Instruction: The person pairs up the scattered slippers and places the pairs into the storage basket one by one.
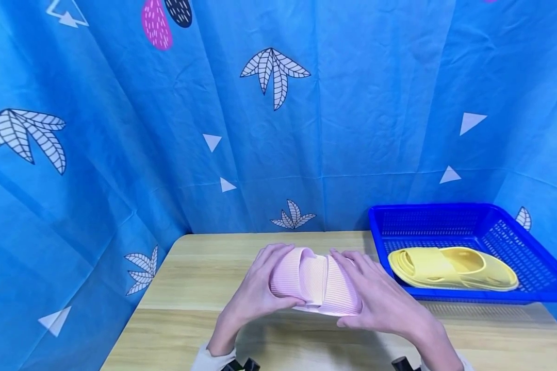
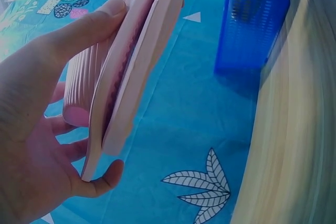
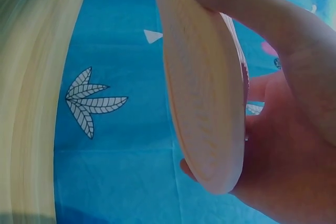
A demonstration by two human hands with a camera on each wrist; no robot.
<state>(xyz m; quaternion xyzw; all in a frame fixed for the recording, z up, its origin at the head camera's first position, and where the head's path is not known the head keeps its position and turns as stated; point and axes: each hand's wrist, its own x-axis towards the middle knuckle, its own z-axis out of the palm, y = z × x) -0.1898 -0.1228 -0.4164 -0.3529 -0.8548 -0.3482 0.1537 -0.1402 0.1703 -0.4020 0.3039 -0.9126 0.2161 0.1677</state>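
Observation:
A pair of pale pink slippers (image 1: 313, 281) with ribbed straps is held together just above the wooden table. My left hand (image 1: 255, 292) grips the left side, thumb at the near edge and fingers over the far side. On the other side my right hand (image 1: 382, 296) holds the slippers in the same way. Two thick soles (image 2: 137, 69) lie close against each other in the left wrist view, with a narrow gap between them. The right wrist view shows the patterned underside of one sole (image 3: 202, 87), standing on edge.
At the right of the wooden table (image 1: 176, 330) stands a blue plastic basket (image 1: 445, 207) with perforated walls. Yellow slippers (image 1: 487, 273) lie inside it, toward its near side. A blue patterned curtain (image 1: 353, 129) hangs behind and to the left of the table.

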